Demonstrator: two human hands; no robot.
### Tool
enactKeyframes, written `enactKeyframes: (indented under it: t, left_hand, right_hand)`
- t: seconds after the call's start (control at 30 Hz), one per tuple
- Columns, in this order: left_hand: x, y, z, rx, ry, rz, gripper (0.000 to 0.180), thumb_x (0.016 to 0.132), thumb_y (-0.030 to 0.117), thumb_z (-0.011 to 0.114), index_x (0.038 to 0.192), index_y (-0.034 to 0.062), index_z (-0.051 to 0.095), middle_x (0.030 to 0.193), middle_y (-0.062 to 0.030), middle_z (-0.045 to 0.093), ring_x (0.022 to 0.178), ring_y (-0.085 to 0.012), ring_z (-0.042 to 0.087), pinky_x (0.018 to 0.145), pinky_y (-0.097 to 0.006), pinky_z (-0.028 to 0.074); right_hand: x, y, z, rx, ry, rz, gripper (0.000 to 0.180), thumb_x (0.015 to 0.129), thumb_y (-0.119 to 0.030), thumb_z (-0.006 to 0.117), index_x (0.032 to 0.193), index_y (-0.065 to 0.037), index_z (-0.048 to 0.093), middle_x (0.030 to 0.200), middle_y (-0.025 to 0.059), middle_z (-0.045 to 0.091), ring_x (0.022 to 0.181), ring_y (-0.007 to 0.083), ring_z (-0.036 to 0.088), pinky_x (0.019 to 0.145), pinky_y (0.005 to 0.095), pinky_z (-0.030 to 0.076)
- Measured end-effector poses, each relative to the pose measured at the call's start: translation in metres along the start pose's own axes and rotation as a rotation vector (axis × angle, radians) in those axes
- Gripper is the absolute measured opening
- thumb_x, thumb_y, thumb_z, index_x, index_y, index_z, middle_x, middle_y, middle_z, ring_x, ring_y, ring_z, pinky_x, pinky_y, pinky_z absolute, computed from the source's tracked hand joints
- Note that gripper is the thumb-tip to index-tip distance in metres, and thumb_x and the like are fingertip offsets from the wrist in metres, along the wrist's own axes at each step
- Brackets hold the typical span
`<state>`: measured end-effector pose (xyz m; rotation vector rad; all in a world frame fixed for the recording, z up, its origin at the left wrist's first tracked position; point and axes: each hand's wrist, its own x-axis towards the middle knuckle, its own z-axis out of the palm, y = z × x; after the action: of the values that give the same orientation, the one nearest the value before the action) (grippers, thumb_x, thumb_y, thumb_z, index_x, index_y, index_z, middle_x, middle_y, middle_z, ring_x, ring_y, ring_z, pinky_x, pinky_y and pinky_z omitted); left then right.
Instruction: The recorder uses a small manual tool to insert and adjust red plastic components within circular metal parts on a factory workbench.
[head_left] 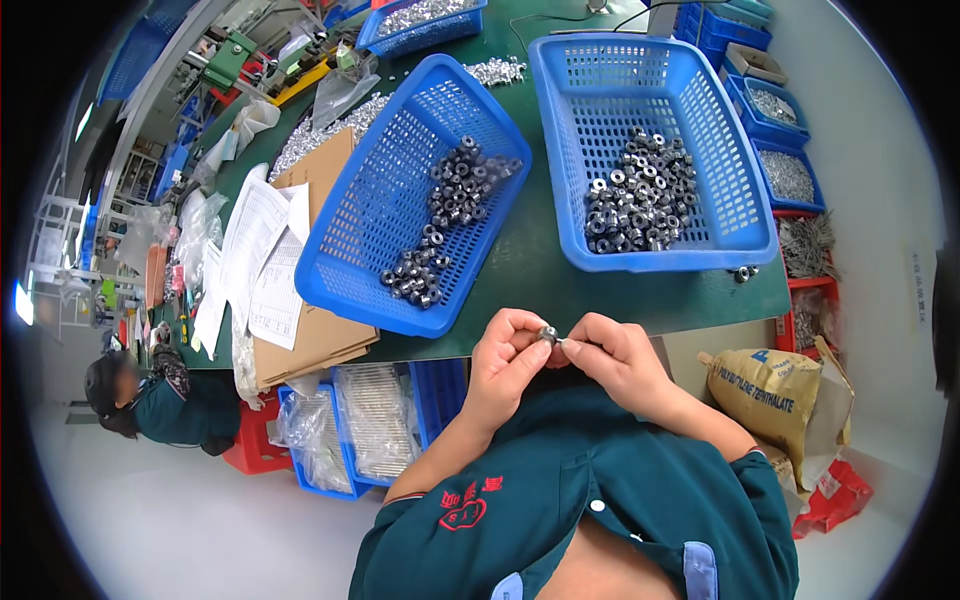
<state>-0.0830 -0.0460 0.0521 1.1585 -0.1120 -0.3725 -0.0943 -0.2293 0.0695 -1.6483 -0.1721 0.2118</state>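
Observation:
Close to my body, at the table's front edge, both hands meet. My left hand (pixel 508 362) is closed, pinching a small round metal part (pixel 548 334) with a shiny, dark steel look. Beside it, my right hand (pixel 618 362) is closed in a pinch at the part's right side. A tiny pale tip shows at those fingertips, too small to name. Ahead on the left, a tilted blue basket (pixel 330 235) holds a heap of similar metal parts (pixel 462 190). A second blue basket (pixel 660 262), ahead on the right, holds another heap (pixel 645 195).
The green table (pixel 530 285) carries cardboard sheets (pixel 300 362), papers (pixel 262 250) and loose silver pieces (pixel 320 140). Two loose parts (pixel 744 273) lie by the right basket. Stacked bins (pixel 785 175) and a yellow sack (pixel 765 400) stand right. Another person (pixel 165 405) is at far left.

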Motion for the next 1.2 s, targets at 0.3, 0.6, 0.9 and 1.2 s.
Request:
enactKeyframes:
  t: [0.3,0.6,0.9,1.2]
  left_hand:
    - [0.002,0.006,-0.004,0.524,-0.079,0.283,0.017,0.091,-0.002,0.060,0.107,-0.0009,0.057,0.092,-0.0073,0.065,0.079,-0.0127,0.065,0.071,-0.026,0.053]
    - [0.014,0.020,0.006,0.912,-0.200,0.489,0.022,0.082,-0.006,0.063,0.103,0.0009,0.059,0.084,-0.0121,0.063,0.071,-0.0263,0.061,0.064,-0.035,0.050]
    - [0.043,0.048,0.029,1.131,-0.294,0.664,0.022,0.079,-0.007,0.065,0.099,0.0016,0.059,0.083,-0.0120,0.063,0.070,-0.0297,0.059,0.060,-0.037,0.047]
    - [0.160,0.029,0.065,1.763,-0.389,0.685,0.005,0.072,0.010,0.062,0.073,0.0091,0.067,0.074,-0.0123,0.068,0.075,-0.0298,0.069,0.064,-0.042,0.053]
  right_hand:
    - [-0.005,0.006,-0.010,0.173,-0.011,0.112,0.020,0.095,-0.018,0.062,0.088,0.000,0.065,0.067,-0.0006,0.058,0.063,0.0064,0.050,0.056,0.0253,0.042]
    - [-0.004,0.009,-0.018,-0.503,0.191,-0.482,0.006,0.082,-0.009,0.070,0.083,-0.004,0.066,0.063,0.0066,0.061,0.052,0.0214,0.057,0.050,0.0328,0.046]
    - [-0.004,-0.004,-0.038,-0.706,0.262,-0.583,0.012,0.077,-0.001,0.071,0.088,-0.003,0.067,0.069,0.0088,0.063,0.058,0.0259,0.062,0.054,0.0356,0.047]
    - [-0.020,0.011,-0.031,-0.490,0.216,-0.418,0.007,0.081,0.001,0.070,0.085,-0.001,0.066,0.072,0.0132,0.066,0.061,0.0290,0.064,0.056,0.0350,0.050]
